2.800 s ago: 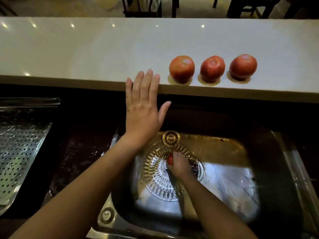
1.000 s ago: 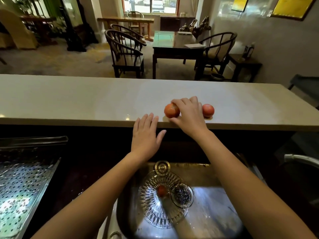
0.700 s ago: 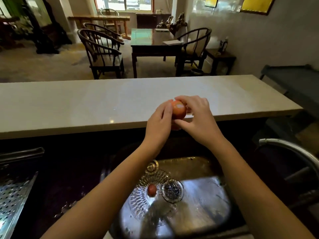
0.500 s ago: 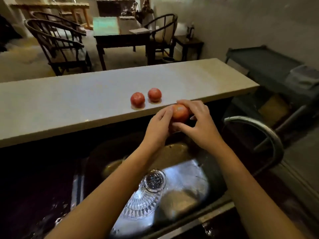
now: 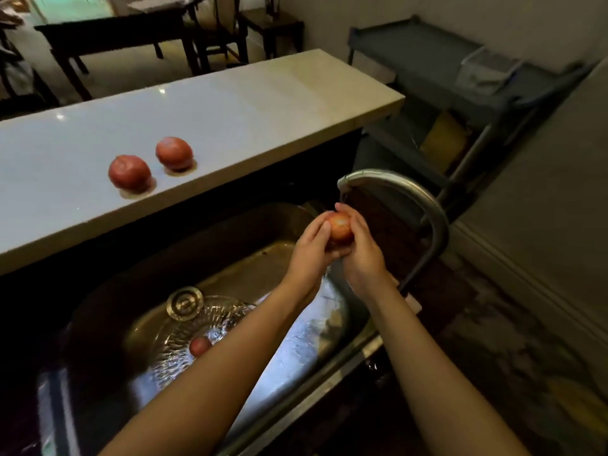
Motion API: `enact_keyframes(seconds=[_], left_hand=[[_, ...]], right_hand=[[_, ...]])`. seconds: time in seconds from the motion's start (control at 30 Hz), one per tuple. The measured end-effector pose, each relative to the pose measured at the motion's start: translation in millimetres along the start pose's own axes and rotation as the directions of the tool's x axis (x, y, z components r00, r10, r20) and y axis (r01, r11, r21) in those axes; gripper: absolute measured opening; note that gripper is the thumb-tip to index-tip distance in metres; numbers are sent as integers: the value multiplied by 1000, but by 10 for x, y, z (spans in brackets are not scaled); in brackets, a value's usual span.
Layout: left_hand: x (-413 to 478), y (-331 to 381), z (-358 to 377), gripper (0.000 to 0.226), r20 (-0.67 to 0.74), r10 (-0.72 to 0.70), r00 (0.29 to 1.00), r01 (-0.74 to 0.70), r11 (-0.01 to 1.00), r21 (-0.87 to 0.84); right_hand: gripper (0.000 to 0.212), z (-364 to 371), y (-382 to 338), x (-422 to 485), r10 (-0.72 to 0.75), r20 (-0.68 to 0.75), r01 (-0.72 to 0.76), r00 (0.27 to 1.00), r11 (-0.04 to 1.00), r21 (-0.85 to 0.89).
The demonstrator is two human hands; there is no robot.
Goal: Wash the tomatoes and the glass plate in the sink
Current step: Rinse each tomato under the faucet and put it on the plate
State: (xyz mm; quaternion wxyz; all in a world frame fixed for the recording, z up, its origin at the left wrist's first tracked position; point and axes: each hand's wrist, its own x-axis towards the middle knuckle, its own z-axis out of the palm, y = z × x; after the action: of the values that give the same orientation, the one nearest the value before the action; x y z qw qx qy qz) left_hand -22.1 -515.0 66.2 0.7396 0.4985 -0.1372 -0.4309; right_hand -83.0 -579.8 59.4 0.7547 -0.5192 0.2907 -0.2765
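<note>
Both hands cup one red tomato (image 5: 340,227) just under the faucet spout (image 5: 348,180), above the right end of the steel sink (image 5: 263,258). My left hand (image 5: 311,250) wraps its left side and my right hand (image 5: 362,251) its right side. A cut-glass plate (image 5: 184,337) lies on the sink floor at the left, partly hidden by my left forearm, with a small red tomato (image 5: 199,345) on it. Two more tomatoes (image 5: 130,172) (image 5: 174,153) rest on the pale counter (image 5: 230,106) behind the sink.
A round metal drain cover (image 5: 184,303) sits at the plate's far edge. The curved faucet pipe (image 5: 434,225) rises right of my hands. A grey cart (image 5: 460,70) stands beyond the counter's right end; a dark table and chairs stand behind the counter.
My hands carried the tomato down and right from the counter edge to under the faucet spout. The view swung right and down; the small tomato on the plate shows again.
</note>
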Motion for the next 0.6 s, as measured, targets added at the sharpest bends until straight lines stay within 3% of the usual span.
enact_keyframes(seconds=[0.17, 0.6], left_hand=[[133, -109, 10, 36, 22, 11, 1000, -12, 999, 42], [363, -175, -41, 24, -4, -5, 1000, 5, 1000, 8]], right_hand=[[27, -53, 55, 59, 47, -31, -46, 998, 998, 53], [23, -14, 134, 320, 66, -82, -67, 994, 998, -1]])
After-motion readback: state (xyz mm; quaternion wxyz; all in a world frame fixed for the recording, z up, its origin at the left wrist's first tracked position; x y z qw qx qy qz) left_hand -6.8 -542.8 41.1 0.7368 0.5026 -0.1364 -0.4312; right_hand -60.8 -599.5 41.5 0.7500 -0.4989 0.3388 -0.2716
